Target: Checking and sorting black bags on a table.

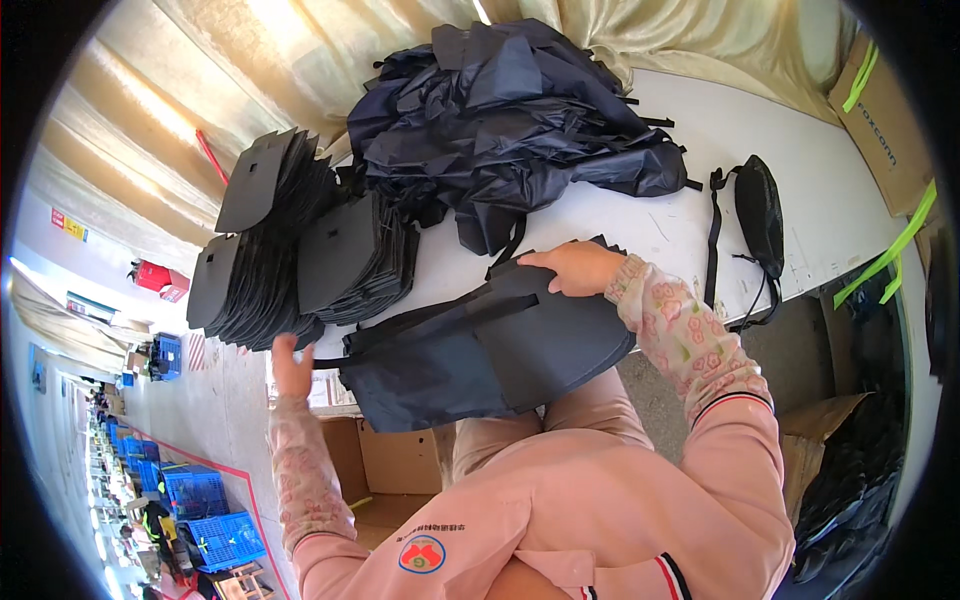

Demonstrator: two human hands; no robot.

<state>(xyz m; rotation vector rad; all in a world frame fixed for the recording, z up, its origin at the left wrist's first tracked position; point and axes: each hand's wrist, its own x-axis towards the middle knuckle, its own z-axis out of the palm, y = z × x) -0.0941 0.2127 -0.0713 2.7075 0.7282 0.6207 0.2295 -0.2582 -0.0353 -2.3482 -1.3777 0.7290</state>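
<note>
A black fabric bag (pixel 415 370) lies flat across the near edge of the table, over my lap. Over its right part lies a stiff black panel (pixel 560 340) with a rounded end; how far it sits inside the fabric I cannot tell. My right hand (pixel 575 268) is closed on the panel's upper edge, thumb on top. At the bag's left end, a short black strap reaches toward my left hand (pixel 292 368). That hand is slightly blurred, its fingers apart, just below the stacked panels.
Stacks of black panels (pixel 345 255) stand at the left of the white table (pixel 650 225). Behind them is a heap of black fabric bags (pixel 500 120). A small black pouch (pixel 758 215) with straps lies right. Cardboard boxes (pixel 870 130) stand at right; blue crates (pixel 225 540) sit lower left.
</note>
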